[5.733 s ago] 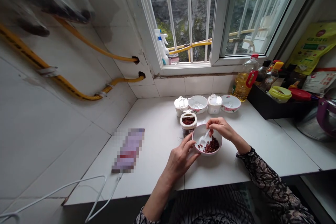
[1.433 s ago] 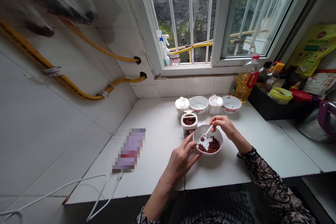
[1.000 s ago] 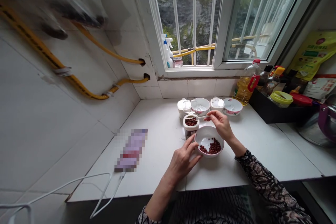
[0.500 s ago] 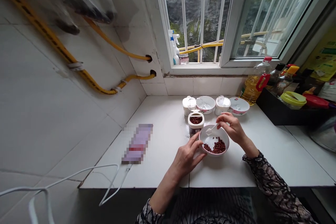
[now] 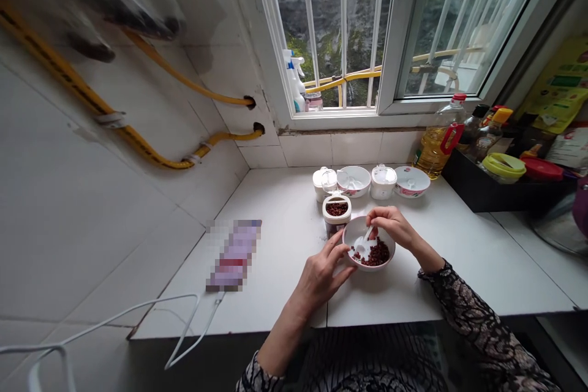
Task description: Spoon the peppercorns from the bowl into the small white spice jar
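A white bowl (image 5: 391, 245) with dark red granules (image 5: 379, 252) stands near the counter's front. My left hand (image 5: 324, 272) grips its left rim, thumb low and fingers at the side. Pinched in my right hand (image 5: 390, 225) is a small white spoon (image 5: 361, 245), its head down inside the bowl at the left of the granules. Just behind the bowl is an open jar (image 5: 337, 211) of the same granules. Two white lidded jars (image 5: 324, 182) (image 5: 383, 182) and two white bowls (image 5: 356, 180) (image 5: 412, 181) line up farther back.
A blurred purple phone-like object (image 5: 235, 254) with a white cable (image 5: 184, 343) lies at the left. An oil bottle (image 5: 434, 147) and a black box (image 5: 473, 187) of bottles stand at the back right, below the window.
My right hand has lowered the spoon deeper into the bowl, toward the granules, which are now gathered more to the right. The camera view has shifted slightly.
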Demonstrator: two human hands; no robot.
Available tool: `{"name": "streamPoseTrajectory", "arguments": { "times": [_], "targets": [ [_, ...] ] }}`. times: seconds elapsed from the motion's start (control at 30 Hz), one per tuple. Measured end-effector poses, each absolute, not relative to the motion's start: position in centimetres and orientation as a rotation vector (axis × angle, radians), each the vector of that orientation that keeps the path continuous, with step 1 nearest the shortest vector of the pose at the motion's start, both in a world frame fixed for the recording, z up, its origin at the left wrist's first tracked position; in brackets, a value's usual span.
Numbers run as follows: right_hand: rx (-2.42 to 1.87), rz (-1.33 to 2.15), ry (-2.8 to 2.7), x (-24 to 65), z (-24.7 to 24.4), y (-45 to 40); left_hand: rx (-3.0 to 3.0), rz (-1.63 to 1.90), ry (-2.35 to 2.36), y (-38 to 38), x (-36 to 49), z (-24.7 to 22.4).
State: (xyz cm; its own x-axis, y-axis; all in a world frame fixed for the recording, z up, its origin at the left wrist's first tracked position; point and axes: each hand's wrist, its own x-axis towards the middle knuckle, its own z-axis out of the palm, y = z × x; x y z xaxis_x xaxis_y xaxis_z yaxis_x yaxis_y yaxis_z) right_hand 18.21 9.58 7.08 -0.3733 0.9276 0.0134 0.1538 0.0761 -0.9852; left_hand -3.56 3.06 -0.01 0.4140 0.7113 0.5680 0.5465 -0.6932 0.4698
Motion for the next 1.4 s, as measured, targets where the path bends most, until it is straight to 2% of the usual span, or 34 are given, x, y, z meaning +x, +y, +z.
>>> {"name": "streamPoseTrajectory", "arguments": {
  "times": [0.63,0.77,0.97,1.07,1.23,1.4],
  "targets": [
    [-1.082,1.265,-1.351,18.6,7.0,10.9,2.453,1.149,1.099,3.0,-3.5,0.2],
    [-1.013,0.971,-1.419,17.5,7.2,11.0,2.459,1.154,1.093,3.1,-3.5,0.1],
    [-0.869,0.199,-1.969,15.8,7.4,10.1,2.476,1.169,1.111,3.1,-3.4,-0.1],
    [-0.812,0.046,-2.063,16.1,7.7,9.7,2.480,1.178,1.110,3.1,-3.4,-0.1],
    [-0.843,0.137,-1.904,18.0,8.3,9.5,2.488,1.180,1.109,3.0,-3.4,0.1],
    [-0.905,0.307,-2.121,19.1,7.2,10.0,2.491,1.157,1.131,3.0,-3.5,0.0]
  ]
}}
